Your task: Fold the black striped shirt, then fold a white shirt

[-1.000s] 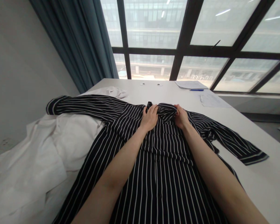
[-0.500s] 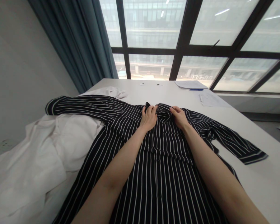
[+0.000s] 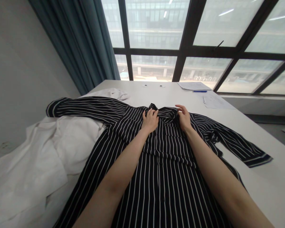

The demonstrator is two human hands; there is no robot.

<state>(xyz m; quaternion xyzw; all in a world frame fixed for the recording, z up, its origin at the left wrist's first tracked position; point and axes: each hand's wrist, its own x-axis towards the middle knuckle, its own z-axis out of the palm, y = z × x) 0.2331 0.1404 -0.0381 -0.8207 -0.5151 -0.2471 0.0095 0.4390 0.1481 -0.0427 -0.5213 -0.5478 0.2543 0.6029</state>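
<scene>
A black shirt with white stripes (image 3: 173,177) lies front up, its sleeves stretched out to both sides. At the left part of its collar, my left hand (image 3: 150,121) rests on the cloth with fingers apart. My right hand (image 3: 184,118) is at the right end of the collar, fingers spread and thumb near the fabric; whether it touches is hard to tell. Between the hands the collar (image 3: 167,111) stands up in a loose curve, and its left tip pokes up beyond my left fingers. The undersides of both hands are hidden.
White cloth (image 3: 68,139) is heaped on the left, partly under the striped sleeve. On the white table (image 3: 258,133), papers (image 3: 194,85), a blue pen (image 3: 199,91) and another sheet (image 3: 217,102) lie at the far right. A blue curtain (image 3: 85,41) and windows stand behind.
My right hand has loosened from the collar edge, its fingers opening and shifting slightly right and up. The collar between the hands stands wider. My left hand has moved slightly left and down.
</scene>
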